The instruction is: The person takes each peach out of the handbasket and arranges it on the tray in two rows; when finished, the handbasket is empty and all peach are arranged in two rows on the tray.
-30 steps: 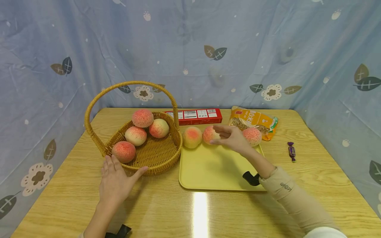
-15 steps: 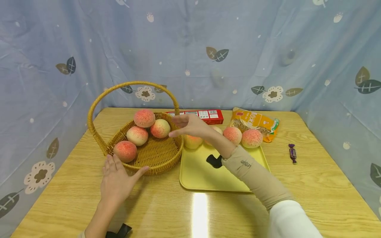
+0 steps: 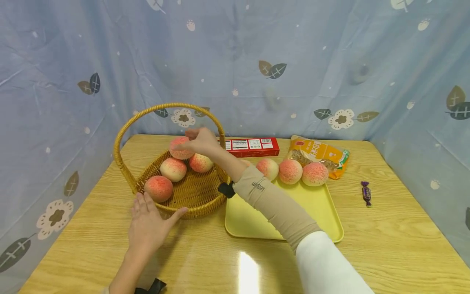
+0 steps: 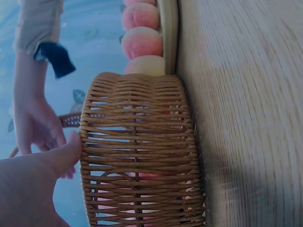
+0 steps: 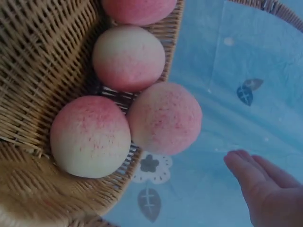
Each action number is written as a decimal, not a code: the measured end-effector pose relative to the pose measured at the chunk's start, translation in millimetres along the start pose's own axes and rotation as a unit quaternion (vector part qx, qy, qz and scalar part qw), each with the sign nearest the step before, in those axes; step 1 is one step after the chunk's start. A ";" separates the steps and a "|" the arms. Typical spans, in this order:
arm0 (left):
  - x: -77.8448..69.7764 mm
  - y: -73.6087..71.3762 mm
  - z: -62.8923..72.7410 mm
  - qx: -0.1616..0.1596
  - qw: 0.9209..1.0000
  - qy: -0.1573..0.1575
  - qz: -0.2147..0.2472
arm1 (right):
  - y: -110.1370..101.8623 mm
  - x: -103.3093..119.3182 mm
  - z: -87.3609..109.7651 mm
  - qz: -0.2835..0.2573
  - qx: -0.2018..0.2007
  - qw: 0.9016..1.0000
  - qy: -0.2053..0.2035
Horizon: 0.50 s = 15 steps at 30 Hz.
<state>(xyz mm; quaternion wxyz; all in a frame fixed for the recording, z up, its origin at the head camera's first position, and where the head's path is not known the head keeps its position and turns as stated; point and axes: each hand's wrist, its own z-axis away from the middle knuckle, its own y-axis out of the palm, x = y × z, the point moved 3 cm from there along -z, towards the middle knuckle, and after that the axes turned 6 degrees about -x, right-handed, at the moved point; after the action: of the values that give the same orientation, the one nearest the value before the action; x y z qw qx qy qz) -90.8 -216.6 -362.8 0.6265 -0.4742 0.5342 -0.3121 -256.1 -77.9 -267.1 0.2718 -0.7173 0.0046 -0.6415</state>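
Observation:
A wicker basket with a tall arched handle holds several pink-and-cream peaches, the rearmost peach perched on top of the others against the rim. My right hand hovers above and beside that peach with fingers extended and empty. In the right wrist view, a gap separates the hand from the top peach. My left hand rests against the basket's near-left rim, fingers straight and thumb spread along the edge. The left wrist view shows its thumb touching the rim; the other fingers are hidden there.
To the right, a yellow tray bears a row of peaches at its back edge, one mostly behind my right arm. Behind are a red box and an orange snack bag. A purple-wrapped candy lies farther right.
My right hand has swept left from above the tray to over the basket's rear peach, carrying nothing. The left hand has stayed at the basket rim. The head view has shifted slightly.

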 end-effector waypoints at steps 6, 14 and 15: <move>2.2 -0.8 3.0 -0.006 1.000 0.000 -0.004 | 14.0 -6.8 -18.7 -0.030 -0.044 0.998 0.036; -1.3 -3.6 1.7 -0.025 1.000 0.000 0.000 | 20.5 -29.2 -44.2 -0.041 -0.081 0.989 0.119; -1.4 -3.9 1.6 -0.025 1.000 -0.002 0.001 | 21.6 -30.5 -45.3 -0.040 -0.073 0.988 0.128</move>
<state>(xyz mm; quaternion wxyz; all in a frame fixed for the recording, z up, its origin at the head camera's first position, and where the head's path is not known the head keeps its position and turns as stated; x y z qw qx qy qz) -89.1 -216.2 -358.7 0.6162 -0.4897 0.5408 -0.2968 -295.9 -102.9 -302.3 0.1904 -0.6470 0.0574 -0.7361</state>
